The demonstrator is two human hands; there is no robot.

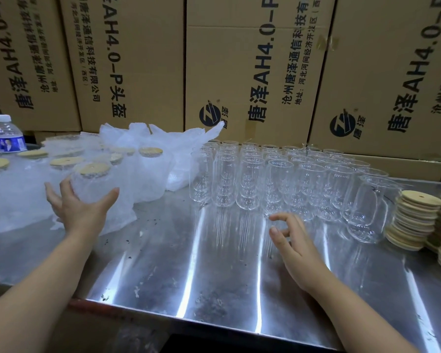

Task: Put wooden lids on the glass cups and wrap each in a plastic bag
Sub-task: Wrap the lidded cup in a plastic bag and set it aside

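Head: bagged cup (95, 186) cloudy, wooden-lidded; left grip (78, 207) spread on it, right grip (296, 242) relaxed.

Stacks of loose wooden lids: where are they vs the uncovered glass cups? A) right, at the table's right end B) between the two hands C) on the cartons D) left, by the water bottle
A: the lid stacks stand right of the uncovered glass cups, at the right end of the steel table.
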